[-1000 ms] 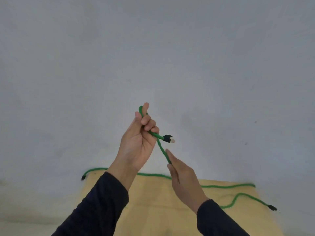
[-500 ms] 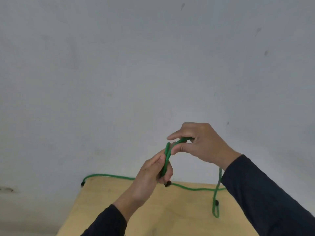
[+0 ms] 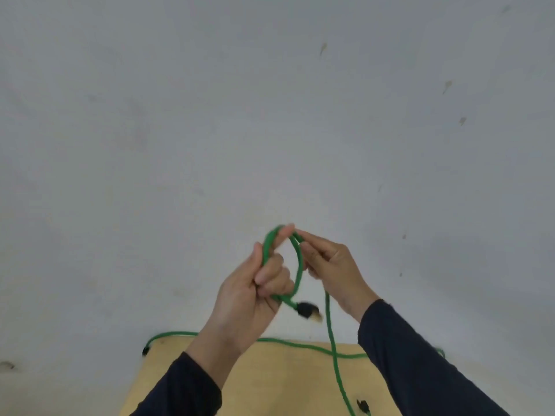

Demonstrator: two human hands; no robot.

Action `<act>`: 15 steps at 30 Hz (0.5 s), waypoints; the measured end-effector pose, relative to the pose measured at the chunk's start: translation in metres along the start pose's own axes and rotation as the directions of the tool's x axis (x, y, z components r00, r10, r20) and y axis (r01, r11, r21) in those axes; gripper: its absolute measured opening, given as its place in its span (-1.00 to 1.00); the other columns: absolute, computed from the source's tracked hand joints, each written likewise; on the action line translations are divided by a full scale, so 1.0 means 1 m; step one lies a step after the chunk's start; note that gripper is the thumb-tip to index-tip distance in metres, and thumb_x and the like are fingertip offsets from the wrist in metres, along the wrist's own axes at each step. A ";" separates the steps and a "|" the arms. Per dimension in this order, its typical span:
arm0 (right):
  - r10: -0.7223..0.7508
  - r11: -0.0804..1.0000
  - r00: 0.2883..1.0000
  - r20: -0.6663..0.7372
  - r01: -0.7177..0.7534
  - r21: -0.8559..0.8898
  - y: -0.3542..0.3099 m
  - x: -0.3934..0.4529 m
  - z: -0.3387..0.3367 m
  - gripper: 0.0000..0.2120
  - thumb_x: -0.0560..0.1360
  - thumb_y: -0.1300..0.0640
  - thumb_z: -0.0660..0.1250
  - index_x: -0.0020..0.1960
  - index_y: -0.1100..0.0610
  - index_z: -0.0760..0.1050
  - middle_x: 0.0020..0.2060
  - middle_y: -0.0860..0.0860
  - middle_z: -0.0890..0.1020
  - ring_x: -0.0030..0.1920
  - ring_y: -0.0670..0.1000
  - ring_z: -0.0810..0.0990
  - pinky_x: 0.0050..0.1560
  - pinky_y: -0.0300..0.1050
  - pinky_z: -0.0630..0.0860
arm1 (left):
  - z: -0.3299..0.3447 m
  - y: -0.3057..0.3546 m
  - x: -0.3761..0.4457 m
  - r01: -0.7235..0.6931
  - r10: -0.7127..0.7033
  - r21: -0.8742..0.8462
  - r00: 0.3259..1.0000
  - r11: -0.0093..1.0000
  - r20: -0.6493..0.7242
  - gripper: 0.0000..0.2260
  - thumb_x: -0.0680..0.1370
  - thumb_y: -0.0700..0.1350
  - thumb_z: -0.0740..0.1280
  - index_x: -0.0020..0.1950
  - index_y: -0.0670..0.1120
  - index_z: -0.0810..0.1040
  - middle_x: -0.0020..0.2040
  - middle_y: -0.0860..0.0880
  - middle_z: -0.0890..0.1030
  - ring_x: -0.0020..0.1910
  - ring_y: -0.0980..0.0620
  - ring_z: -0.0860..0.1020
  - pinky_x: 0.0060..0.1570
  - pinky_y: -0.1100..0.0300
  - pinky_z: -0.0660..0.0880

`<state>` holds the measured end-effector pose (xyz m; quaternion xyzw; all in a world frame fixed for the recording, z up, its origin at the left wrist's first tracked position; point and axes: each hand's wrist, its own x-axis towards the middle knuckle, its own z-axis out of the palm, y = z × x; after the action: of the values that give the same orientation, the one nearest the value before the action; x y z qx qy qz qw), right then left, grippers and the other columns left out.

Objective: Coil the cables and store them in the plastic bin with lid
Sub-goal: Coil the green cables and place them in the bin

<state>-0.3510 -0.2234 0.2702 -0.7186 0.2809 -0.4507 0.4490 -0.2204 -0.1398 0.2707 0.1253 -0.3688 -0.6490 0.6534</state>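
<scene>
a: where is your left hand (image 3: 249, 298) right now?

b: it sits just left of the frame's centre, low down. your fingers are curled shut around the green cable (image 3: 298, 265), thumb up along the strand, and the cable's short end pokes out of the fist to the lower right.

a: and the end of it?

b: the black connector (image 3: 306, 310) hangs just right of your left palm, blurred, with a pale tip.

a: what about your right hand (image 3: 333, 271)?

b: it is right of centre, touching the top of the loop. your thumb and forefinger are pressed together, pinching the cable where it arches over. your left fingertip meets it there too.

a: how does the cable run from there?

b: it makes one small upright loop between your two hands, then drops from under your right hand down toward the bottom edge, crossing the wooden table (image 3: 270, 382) in the lower middle of the frame.

a: is there more cable on the table?

b: yes, a second green cable (image 3: 186, 334) lies along the table's far edge, running from a dark plug (image 3: 146, 351) at the lower left corner of the tabletop across to the right, behind your dark sleeve (image 3: 420, 364). another black plug (image 3: 363, 406) rests near the bottom edge, just beside the hanging strand.

a: any container in view?

b: i see no bin here, so i cannot tell what it holds. behind everything is a plain grey wall (image 3: 210, 115).
</scene>
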 end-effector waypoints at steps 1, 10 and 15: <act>0.032 0.999 0.999 -0.010 -0.032 -0.041 0.007 -0.003 0.007 -0.69 0.56 0.19 0.20 0.10 -0.20 0.53 -0.50 -0.16 0.49 -0.44 -0.15 0.37 -0.33 -0.32 0.35 | 0.001 0.008 0.007 -0.059 0.059 -0.022 0.998 0.998 -0.019 -0.61 0.61 -0.01 0.03 0.29 -0.16 0.47 -0.52 0.11 0.27 -0.54 0.18 0.24 -0.40 0.35 0.22; 0.054 0.842 0.926 0.374 0.159 -0.515 -0.014 -0.040 0.044 -0.80 0.57 0.06 0.18 0.05 0.12 0.52 -0.41 0.00 0.51 -0.45 -0.03 0.41 -0.39 -0.23 0.32 | -0.036 0.031 0.032 -0.068 0.332 0.854 0.935 0.516 -0.127 -0.65 0.64 0.01 -0.02 0.42 0.12 0.28 -0.38 0.08 0.39 -0.39 0.15 0.32 -0.26 0.29 0.33; 0.000 0.844 0.955 0.296 0.158 -0.512 -0.059 -0.006 0.001 -0.94 0.44 0.08 0.38 -0.16 0.03 0.63 -0.31 0.02 0.67 -0.26 0.02 0.60 -0.18 -0.14 0.50 | -0.036 0.001 0.000 -0.027 0.090 0.858 0.996 0.514 -0.022 -0.71 0.63 0.02 0.03 0.24 0.08 0.48 -0.39 0.11 0.44 -0.39 0.14 0.37 -0.26 0.26 0.37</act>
<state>-0.3526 -0.1924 0.3203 -0.8826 0.2967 -0.2659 0.2497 -0.1967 -0.1509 0.2463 0.4387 -0.6234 -0.3568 0.5400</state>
